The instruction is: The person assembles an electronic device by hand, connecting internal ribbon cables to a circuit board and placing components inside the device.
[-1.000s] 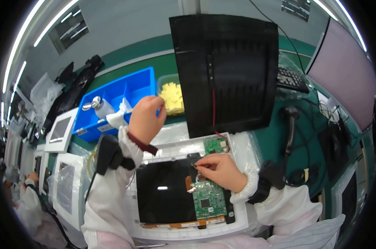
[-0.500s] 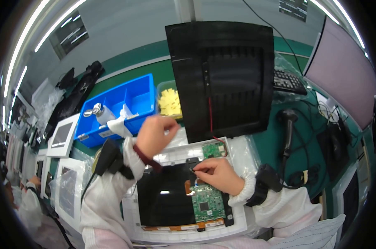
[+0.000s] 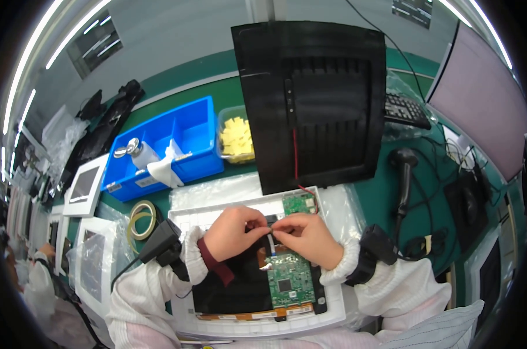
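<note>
My left hand (image 3: 231,232) and my right hand (image 3: 311,239) meet fingertip to fingertip above a black display panel (image 3: 231,285). Both are closed in a pinch. A thin white flat cable (image 3: 271,243) runs from the green circuit board (image 3: 290,281) up to my right fingertips. What my left fingers pinch is too small and covered to make out. The panel lies in a white frame (image 3: 185,317), with an orange flex strip (image 3: 240,317) along its near edge. A smaller green board (image 3: 299,203) sits at the frame's far side, joined to a red wire (image 3: 296,154).
A large black back cover (image 3: 324,104) stands upright behind the frame. Left of it are a yellow-filled tub (image 3: 236,139), a blue divided bin (image 3: 196,139) with a pump bottle (image 3: 142,154), and a tape roll (image 3: 142,221). A scanner (image 3: 403,180) and keyboard (image 3: 404,111) lie right.
My left hand has come down and right from above the frame to meet my right fingertips. The tape roll now shows more fully. My right hand has barely shifted.
</note>
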A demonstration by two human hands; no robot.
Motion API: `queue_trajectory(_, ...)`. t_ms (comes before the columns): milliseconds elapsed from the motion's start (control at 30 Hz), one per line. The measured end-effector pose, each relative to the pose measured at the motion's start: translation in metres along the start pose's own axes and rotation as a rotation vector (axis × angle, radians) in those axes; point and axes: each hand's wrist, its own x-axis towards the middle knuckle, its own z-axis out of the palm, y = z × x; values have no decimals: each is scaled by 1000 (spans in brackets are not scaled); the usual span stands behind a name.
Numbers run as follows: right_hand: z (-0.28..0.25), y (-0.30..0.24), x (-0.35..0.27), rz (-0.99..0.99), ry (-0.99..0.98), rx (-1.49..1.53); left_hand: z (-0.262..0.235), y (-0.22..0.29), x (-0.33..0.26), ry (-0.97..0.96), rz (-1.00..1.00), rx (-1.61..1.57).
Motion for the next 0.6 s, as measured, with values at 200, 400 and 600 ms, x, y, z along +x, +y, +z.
queue_trajectory(200, -5, -4, 1, 101, 42, 90, 7, -18, 8, 51, 175, 127)
queue_trajectory(400, -5, -4, 3, 83, 32, 87, 9, -19, 7, 93, 355, 313)
queue_trajectory(600, -5, -4, 3, 95, 19, 74, 15, -10, 2, 145, 402, 501)
